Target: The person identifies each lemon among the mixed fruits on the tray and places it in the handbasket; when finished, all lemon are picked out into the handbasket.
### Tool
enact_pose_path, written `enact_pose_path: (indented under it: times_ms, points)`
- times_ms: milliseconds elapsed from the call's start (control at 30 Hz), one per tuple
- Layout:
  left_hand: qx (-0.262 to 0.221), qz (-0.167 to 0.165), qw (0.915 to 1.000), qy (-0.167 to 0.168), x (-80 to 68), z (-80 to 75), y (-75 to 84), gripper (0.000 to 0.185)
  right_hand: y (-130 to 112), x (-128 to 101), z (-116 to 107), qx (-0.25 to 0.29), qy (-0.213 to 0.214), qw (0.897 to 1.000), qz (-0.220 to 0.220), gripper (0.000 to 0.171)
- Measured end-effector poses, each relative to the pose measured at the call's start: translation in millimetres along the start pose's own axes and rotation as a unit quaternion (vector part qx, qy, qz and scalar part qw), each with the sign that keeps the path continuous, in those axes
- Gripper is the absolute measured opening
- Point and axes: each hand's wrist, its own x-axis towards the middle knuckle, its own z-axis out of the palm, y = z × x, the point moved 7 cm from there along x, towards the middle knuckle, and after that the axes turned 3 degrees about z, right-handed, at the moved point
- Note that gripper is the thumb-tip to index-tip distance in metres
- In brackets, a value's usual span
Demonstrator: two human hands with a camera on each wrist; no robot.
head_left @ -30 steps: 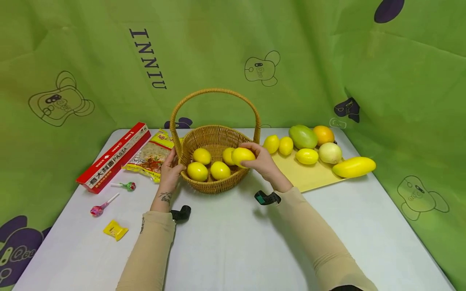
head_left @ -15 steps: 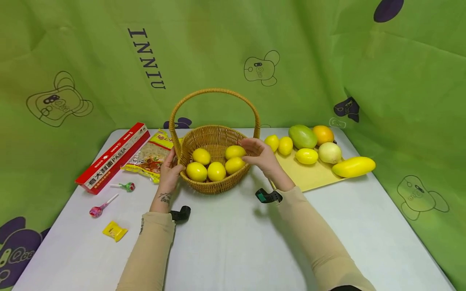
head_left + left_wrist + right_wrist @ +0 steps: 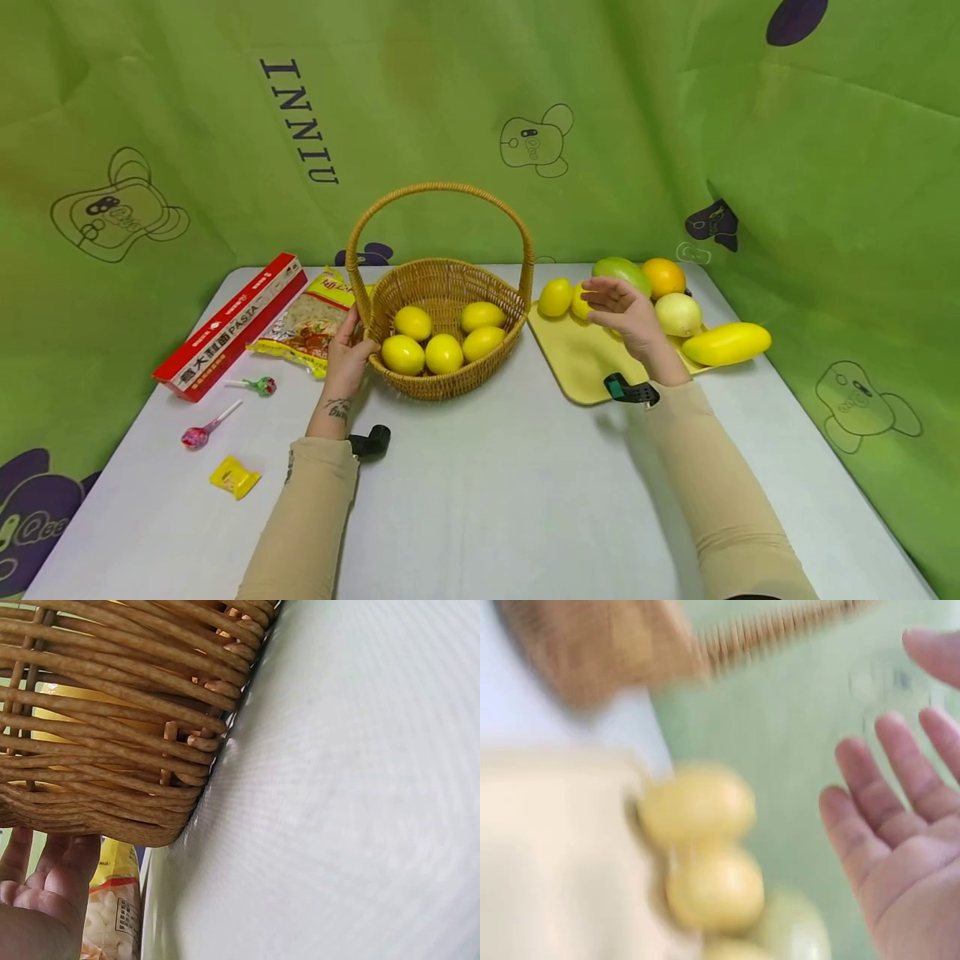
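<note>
A wicker basket [image 3: 450, 382] with a tall handle stands mid-table and holds several yellow lemons [image 3: 444, 353]. My left hand [image 3: 347, 354] rests against the basket's left side, fingers fairly straight; the left wrist view shows the fingers [image 3: 37, 889] beside the woven wall [image 3: 112, 712]. My right hand [image 3: 618, 304] hovers open and empty over the yellow cutting board [image 3: 573, 362], just right of a lemon [image 3: 556, 297] and partly hiding another. In the blurred right wrist view the spread fingers [image 3: 900, 840] lie near two lemons [image 3: 697, 806].
On the board also lie a green mango [image 3: 618, 268], an orange [image 3: 664, 277], a pale round fruit [image 3: 678, 314] and a long yellow fruit [image 3: 726, 343]. At left are a red pasta box [image 3: 228, 325], a noodle bag [image 3: 311, 321], two lollipops [image 3: 258, 385] and a yellow candy [image 3: 235, 477].
My right hand let go of a lemon into the basket, then moved right, empty, to above the cutting board. The left hand stayed at the basket.
</note>
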Motion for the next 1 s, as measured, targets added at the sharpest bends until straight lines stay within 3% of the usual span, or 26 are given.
enact_pose_path:
  times_ms: [200,367,733,1000]
  points:
    - [0.012,0.000,0.9999,0.000,0.0,-4.2,-3.7,0.080,16.0,-0.9,-58.0,-0.031,0.028,0.998,0.038,0.046]
    - [0.000,-0.005,1.0000,0.003,-1.4,-4.0,-6.4,0.078,28.2,-3.4,-81.4,-0.108,0.056,0.988,0.093,0.051]
    - [0.001,-0.019,0.9998,0.002,-1.5,-0.6,-5.1,0.080,44.8,-3.9,-96.2,-0.189,0.072,0.968,0.149,0.058]
    - [-0.001,-0.007,1.0000,0.002,0.2,-0.4,-2.5,0.081,61.7,-5.0,-94.6,-0.270,0.060,0.944,0.182,0.059]
